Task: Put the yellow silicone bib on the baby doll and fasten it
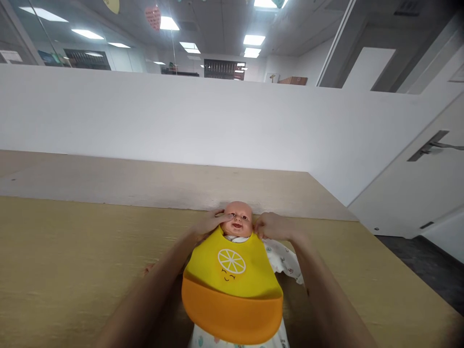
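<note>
A baby doll [238,214] lies on its back in white printed clothes, its head toward the wall. Over its chest is a yellow silicone bib [250,270] with a lemon-slice print and an orange catch pocket [232,311]. My left hand [213,222] rests at the side of the doll's head, its fingers stretched across the cheek. On the other side, my right hand [270,226] is closed in a pinch at the bib's neck strap beside the doll's neck. The strap ends behind the neck are hidden.
The doll lies on a wooden table [72,251], with a paler raised board [163,181] along its back edge. Behind stands a white wall [181,116] with windows above. A white door [409,179] with a metal handle [431,145] is at the right, past the table's edge.
</note>
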Demonstrator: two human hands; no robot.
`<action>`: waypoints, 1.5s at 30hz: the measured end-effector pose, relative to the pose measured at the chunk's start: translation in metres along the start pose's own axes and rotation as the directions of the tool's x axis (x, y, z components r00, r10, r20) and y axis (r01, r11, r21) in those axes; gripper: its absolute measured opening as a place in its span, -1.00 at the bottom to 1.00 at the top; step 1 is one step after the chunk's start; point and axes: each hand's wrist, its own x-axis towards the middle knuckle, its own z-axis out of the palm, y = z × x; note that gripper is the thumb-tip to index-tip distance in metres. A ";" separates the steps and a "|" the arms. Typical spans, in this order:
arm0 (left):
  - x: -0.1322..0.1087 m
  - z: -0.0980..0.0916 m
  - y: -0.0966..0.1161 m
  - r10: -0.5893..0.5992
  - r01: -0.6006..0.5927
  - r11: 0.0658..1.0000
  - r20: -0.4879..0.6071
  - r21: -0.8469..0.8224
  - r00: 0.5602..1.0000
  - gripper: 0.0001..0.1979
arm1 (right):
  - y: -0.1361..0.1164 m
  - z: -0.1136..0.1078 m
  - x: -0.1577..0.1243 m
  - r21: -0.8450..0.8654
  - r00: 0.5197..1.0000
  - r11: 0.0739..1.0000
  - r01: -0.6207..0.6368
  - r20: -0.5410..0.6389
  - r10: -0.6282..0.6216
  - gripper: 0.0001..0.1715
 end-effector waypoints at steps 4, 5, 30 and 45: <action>-0.005 -0.007 0.003 0.027 -0.028 1.000 0.030 0.009 0.999 -0.32 | -0.002 0.003 0.006 -0.128 0.996 0.990 -0.053 -0.081 0.043 -0.78; -0.006 -0.009 0.004 0.041 -0.042 0.999 0.045 0.014 0.998 -0.32 | 0.001 0.004 0.008 -0.125 0.994 0.990 -0.061 -0.096 0.049 -0.79; -0.048 -0.005 0.054 0.176 -0.229 0.905 0.174 0.358 0.969 -0.03 | 0.034 0.007 0.033 0.442 0.846 0.895 0.063 -0.499 0.187 -0.45; -0.057 -0.006 0.058 0.223 -0.275 0.863 0.168 0.424 0.960 0.02 | 0.054 0.008 0.031 0.164 0.990 0.984 0.069 -0.134 -0.047 -0.49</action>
